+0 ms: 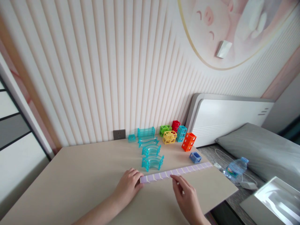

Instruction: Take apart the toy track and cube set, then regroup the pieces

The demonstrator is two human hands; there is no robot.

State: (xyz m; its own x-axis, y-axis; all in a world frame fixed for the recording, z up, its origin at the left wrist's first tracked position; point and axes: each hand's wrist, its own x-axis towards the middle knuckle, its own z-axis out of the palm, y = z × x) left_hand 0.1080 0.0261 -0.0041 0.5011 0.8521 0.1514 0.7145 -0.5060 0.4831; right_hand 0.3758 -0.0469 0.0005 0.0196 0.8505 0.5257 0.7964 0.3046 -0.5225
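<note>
A long, narrow purple strip (167, 174), divided by pale lines into sections, lies across the table. My left hand (130, 184) has its fingers and thumb closed around the strip's left end. Near the strip's middle is my right hand (186, 193), its index fingertip at the near edge. The other right fingers are curled in, and what they hold, if anything, is hidden. Beyond the strip stand clear teal curved track pieces (152, 162). A blue open-frame block (195, 157) lies behind the strip's right part, with an orange block stack (188, 142) farther back.
Yellow (169, 137), green (165, 129), red (175, 125) and teal block frames (181, 133) stand near the wall. A small teal piece (131, 138) sits by a dark socket (119, 134). Right of the table are a water bottle (235, 169) and a bed (262, 147).
</note>
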